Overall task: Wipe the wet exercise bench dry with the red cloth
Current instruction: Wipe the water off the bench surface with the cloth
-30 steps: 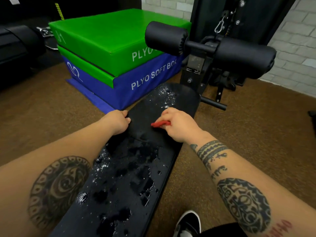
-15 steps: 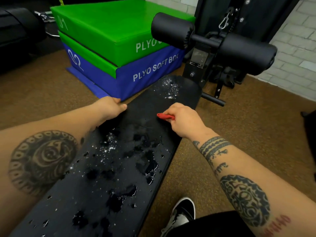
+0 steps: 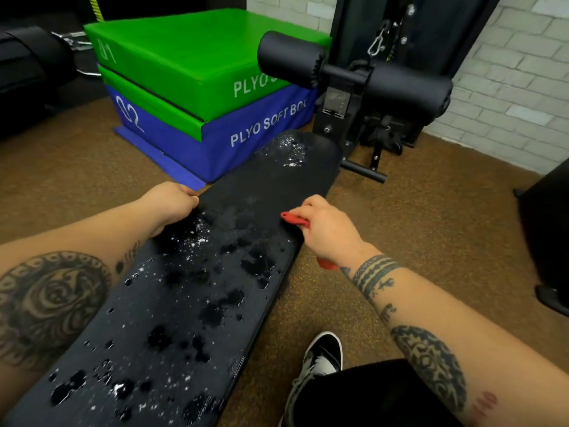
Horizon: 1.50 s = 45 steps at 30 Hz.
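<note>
Your right hand (image 3: pixel 329 232) sat at the right-hand edge of the exercise bench (image 3: pixel 271 186), its fingers (image 3: pixel 308 204) clamped round the bunched red cloth (image 3: pixel 295 219). A short red fold poked out past the knuckles onto the pad, pointing in toward the centre line, and another scrap of red showed under your wrist, off the edge. Your left hand (image 3: pixel 171 200) gripped the opposite, left edge at about the same place along the pad, fingers curled over the rim, bracing and holding nothing else

The pad's long axis ran from near you on the left away to the far right, toward the foam leg rollers (image 3: pixel 406 90). The strip between your two hands looked matt and largely dry. The wet lay on either side of it along that axis: dark puddles (image 3: pixel 255 263) began just behind and to the left of your right wrist and scattered down the pad toward your body, while a smaller patch of droplets (image 3: pixel 291 151) glinted on the rounded far end, beyond both hands

So the cloth stood between two wet zones, with the bigger one on your side of it. My reading is that the next stroke turned on drawing the right hand back along the pad and inward. With the cloth balled that tightly, it would likely cover little and smear rather than soak
</note>
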### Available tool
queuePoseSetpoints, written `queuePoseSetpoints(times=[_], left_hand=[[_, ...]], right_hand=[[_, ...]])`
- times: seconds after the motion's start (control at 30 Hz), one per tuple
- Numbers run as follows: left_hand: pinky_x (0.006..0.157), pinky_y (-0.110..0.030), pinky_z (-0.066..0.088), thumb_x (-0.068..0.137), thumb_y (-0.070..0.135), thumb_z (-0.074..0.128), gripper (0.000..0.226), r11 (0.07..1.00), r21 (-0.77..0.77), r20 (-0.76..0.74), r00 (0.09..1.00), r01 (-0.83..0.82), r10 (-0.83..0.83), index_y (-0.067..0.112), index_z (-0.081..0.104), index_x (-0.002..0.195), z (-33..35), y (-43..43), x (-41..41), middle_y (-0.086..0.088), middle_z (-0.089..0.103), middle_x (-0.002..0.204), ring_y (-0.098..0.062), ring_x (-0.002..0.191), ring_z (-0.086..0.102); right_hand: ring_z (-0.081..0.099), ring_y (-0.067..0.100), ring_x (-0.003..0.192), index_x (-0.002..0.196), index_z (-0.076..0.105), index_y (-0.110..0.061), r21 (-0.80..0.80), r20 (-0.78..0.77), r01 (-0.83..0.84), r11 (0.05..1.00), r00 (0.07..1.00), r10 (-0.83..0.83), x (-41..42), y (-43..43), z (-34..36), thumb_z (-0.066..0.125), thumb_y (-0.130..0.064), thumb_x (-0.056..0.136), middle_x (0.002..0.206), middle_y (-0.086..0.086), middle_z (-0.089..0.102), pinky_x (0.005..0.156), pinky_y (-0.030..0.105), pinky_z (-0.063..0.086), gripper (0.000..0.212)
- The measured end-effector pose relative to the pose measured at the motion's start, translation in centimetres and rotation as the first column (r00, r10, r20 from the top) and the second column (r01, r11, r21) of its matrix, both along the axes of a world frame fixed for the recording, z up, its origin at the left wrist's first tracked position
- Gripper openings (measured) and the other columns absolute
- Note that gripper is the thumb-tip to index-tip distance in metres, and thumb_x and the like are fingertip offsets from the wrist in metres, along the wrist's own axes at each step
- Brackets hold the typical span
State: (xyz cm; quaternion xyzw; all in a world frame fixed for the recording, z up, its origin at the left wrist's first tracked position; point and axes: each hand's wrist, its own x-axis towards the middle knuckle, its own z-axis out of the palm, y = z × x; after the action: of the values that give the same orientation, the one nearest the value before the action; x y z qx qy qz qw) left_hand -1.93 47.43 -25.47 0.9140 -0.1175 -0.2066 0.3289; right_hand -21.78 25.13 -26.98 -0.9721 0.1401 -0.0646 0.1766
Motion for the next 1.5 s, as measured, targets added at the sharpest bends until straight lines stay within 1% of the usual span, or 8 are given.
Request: queuePoseSetpoints(times=[0.13,0.5,0.73,0.83,1.03,1.2,1.33,1.5], left_hand=[[0.102,-0.041,0.045,0.101,0.022,0.052,0.027,0.998,-0.012,-0.013,0.998,-0.065,0.065,0.011,0.067,0.121,0.8,1.5,-0.8,-0.013,0.065,0.121,-0.035,0.113,0.060],[0.100,-0.056,0.047,0.100,0.036,0.053,0.028,0.980,-0.065,-0.413,0.899,-0.189,0.146,0.022,0.065,0.121,-0.1,3.7,-0.7,-0.013,0.068,0.117,-0.035,0.105,0.065],[0.104,-0.052,0.045,0.100,0.038,0.053,0.028,0.979,-0.050,-0.317,0.933,-0.198,0.173,0.026,0.066,0.122,-1.4,3.3,0.2,-0.010,0.066,0.120,-0.034,0.110,0.062],[0.106,-0.052,0.043,0.099,0.039,0.055,0.031,0.978,-0.039,-0.262,0.946,-0.207,0.189,0.026,0.066,0.124,-2.3,3.3,0.2,-0.008,0.065,0.124,-0.034,0.113,0.060],[0.106,-0.041,0.042,0.101,0.034,0.052,0.029,0.976,-0.063,-0.173,0.966,-0.207,0.193,0.023,0.065,0.125,-2.6,2.6,0.0,-0.003,0.063,0.123,-0.030,0.111,0.058],[0.109,-0.045,0.041,0.103,0.034,0.050,0.033,0.980,-0.050,-0.157,0.970,-0.195,0.185,0.022,0.063,0.130,-2.3,2.6,-0.2,-0.010,0.062,0.131,-0.033,0.120,0.056],[0.111,-0.045,0.038,0.103,0.033,0.049,0.035,0.981,-0.050,-0.122,0.976,-0.189,0.181,0.018,0.062,0.132,-2.1,2.4,-0.2,-0.012,0.059,0.136,-0.034,0.124,0.053],[0.113,-0.045,0.035,0.103,0.033,0.049,0.039,0.982,-0.036,-0.103,0.978,-0.183,0.179,0.015,0.060,0.136,-2.5,2.4,-0.1,-0.011,0.055,0.142,-0.035,0.130,0.049]], right_hand=[[0.060,0.015,0.105,0.112,0.072,-0.037,-0.015,-0.161,-0.158,0.987,0.975,0.154,-2.6,1.4,2.3,0.053,-0.009,0.086,0.112,-0.011,0.058,0.093,0.031,0.048,0.042],[0.063,0.030,0.096,0.122,0.066,-0.036,0.011,-0.032,0.110,0.994,0.993,-0.110,0.2,2.7,0.1,0.056,-0.028,0.094,0.109,0.000,0.049,0.085,0.039,0.052,0.031],[0.061,0.013,0.097,0.110,0.073,-0.039,0.107,-0.064,-0.147,0.983,0.986,0.154,-2.7,1.6,0.1,0.060,-0.012,0.084,0.102,-0.014,0.058,0.093,0.034,0.049,0.040],[0.063,0.017,0.096,0.102,0.076,-0.034,0.223,0.050,-0.032,0.974,0.999,0.021,-1.8,0.8,0.4,0.066,-0.019,0.087,0.098,-0.006,0.065,0.092,0.037,0.050,0.023],[0.063,0.037,0.100,0.115,0.070,-0.028,-0.030,0.027,0.213,0.976,0.977,-0.213,3.9,2.2,-0.3,0.054,-0.030,0.094,0.110,0.007,0.052,0.086,0.039,0.050,0.026],[0.063,0.032,0.098,0.114,0.072,-0.036,-0.082,-0.046,-0.016,0.996,0.999,0.013,2.8,3.8,0.4,0.057,-0.023,0.091,0.107,-0.001,0.055,0.087,0.038,0.051,0.031],[0.066,0.012,0.092,0.097,0.076,-0.043,0.112,-0.189,-0.202,0.973,0.957,0.221,0.5,2.6,2.6,0.065,-0.019,0.086,0.098,-0.014,0.066,0.087,0.035,0.054,0.029],[0.065,0.016,0.086,0.101,0.075,-0.038,0.212,0.027,0.067,0.975,0.997,-0.074,0.9,0.9,2.3,0.064,-0.024,0.089,0.099,-0.005,0.065,0.077,0.030,0.050,0.022]])
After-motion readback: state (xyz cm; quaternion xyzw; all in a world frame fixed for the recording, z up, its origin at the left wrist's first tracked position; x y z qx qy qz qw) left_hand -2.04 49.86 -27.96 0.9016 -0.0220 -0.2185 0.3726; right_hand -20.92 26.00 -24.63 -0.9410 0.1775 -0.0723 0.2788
